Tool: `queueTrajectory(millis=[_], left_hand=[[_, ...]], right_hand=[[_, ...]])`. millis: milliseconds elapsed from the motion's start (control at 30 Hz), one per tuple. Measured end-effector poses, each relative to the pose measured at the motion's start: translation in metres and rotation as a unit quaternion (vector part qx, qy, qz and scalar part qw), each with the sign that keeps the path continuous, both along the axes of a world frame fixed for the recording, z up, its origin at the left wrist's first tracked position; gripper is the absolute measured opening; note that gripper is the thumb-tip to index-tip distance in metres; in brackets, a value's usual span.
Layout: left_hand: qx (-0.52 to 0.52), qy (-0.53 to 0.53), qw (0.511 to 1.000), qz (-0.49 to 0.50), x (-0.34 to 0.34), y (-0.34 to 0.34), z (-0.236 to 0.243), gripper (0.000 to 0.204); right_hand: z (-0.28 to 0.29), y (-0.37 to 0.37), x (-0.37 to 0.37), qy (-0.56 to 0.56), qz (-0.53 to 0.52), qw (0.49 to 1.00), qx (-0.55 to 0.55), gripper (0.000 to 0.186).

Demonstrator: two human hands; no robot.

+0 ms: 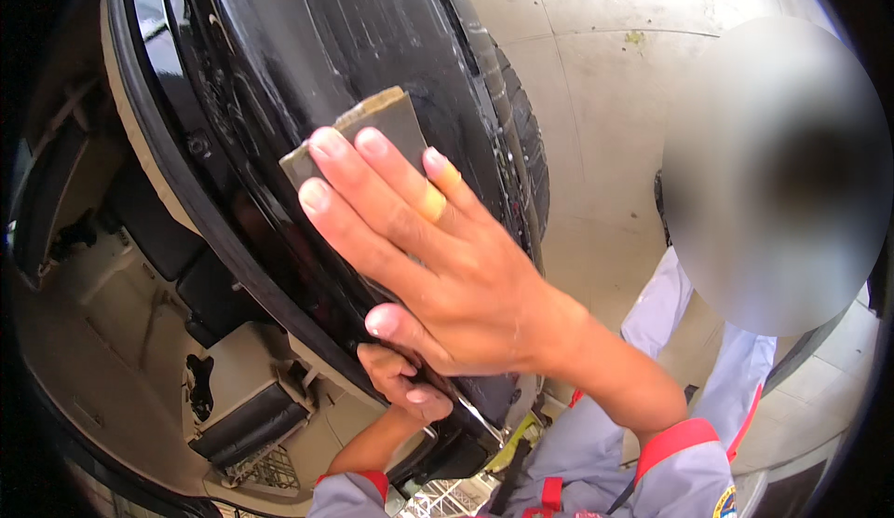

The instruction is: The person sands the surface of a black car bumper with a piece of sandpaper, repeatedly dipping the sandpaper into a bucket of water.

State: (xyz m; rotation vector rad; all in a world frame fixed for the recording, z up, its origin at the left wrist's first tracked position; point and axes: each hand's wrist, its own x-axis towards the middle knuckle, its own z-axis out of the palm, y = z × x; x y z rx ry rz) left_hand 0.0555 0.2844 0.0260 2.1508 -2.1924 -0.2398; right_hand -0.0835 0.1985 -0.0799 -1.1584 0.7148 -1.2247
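My right hand (pixel 447 248) lies over a folded piece of sandpaper (pixel 382 113), dark grey with a tan edge. Its stretched fingers press the piece down on the glossy black car panel (pixel 307 34), and two of them wear yellow wraps. The palm and thumb hide part of the panel's edge. Lower down, my left hand (pixel 400 383) curls its fingers round the dark edge of the car body beside the door opening. Whitish streaks and wet-looking patches mark the panel near the sandpaper.
A car tyre (pixel 526 136) borders the panel on the right, above a pale floor (pixel 596 99). Another person's legs (pixel 656 304) stand at the right, below a large blurred area. Through the opening at left show a dark seat (pixel 219 290) and beige trim.
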Motion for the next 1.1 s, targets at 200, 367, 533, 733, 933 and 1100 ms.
queueTrajectory(millis=[200, 367, 533, 733, 933, 1100], left_hand=[[0.015, -0.021, 1.000, -0.002, 0.002, 0.005, 0.006, 0.056], [0.008, 0.007, 1.000, 0.008, 0.000, 0.006, 0.004, 0.054], [0.028, -0.026, 0.998, 0.039, 0.000, 0.005, 0.006, 0.056], [-0.001, -0.025, 1.000, 0.001, -0.001, 0.004, 0.002, 0.054], [-0.005, -0.006, 1.000, -0.012, -0.001, 0.002, -0.002, 0.054], [0.002, -0.005, 1.000, -0.011, 0.005, 0.004, 0.004, 0.052]], right_hand=[[0.021, 0.123, 0.006, -0.033, 0.041, 0.997, 0.053, 0.056], [0.010, 0.102, -0.001, -0.031, 0.066, 0.997, 0.032, 0.058], [-0.023, -0.055, 0.012, -0.029, -0.045, 0.998, -0.042, 0.061], [0.012, 0.126, 0.004, -0.014, 0.049, 0.998, 0.042, 0.056], [-0.011, 0.019, -0.001, -0.031, 0.015, 0.999, 0.027, 0.059], [-0.010, -0.023, 0.014, -0.007, -0.035, 0.999, -0.034, 0.061]])
